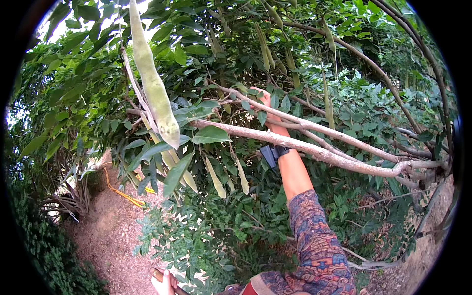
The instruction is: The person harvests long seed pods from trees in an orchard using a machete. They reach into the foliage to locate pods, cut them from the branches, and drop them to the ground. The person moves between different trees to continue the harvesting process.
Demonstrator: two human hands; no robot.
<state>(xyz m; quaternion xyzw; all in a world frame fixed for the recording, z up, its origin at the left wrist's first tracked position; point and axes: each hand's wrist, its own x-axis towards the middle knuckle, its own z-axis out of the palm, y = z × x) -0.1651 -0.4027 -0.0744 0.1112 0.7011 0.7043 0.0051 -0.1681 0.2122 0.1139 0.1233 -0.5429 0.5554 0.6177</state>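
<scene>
My right hand (262,97) reaches up among the leaves, behind a pale forked branch (295,120). Leaves and the branch partly cover its fingers, and whether they hold anything cannot be told. A dark wristband device (273,154) is on that wrist, below a second, thicker branch (324,156). At the bottom edge, my left hand (165,283) is closed around a brown wooden handle (158,274), whose far end is out of view. A large green seed pod (153,84) hangs close in front at the upper left. Smaller pods (215,179) dangle under the branches.
Woody stems join at a trunk (429,166) on the right. An arched branch (368,61) crosses the upper right. Yellow-orange cord or hose (125,195) lies on the mulched ground (110,243) at the left. Dense leafy shrubs (48,254) stand along the left edge.
</scene>
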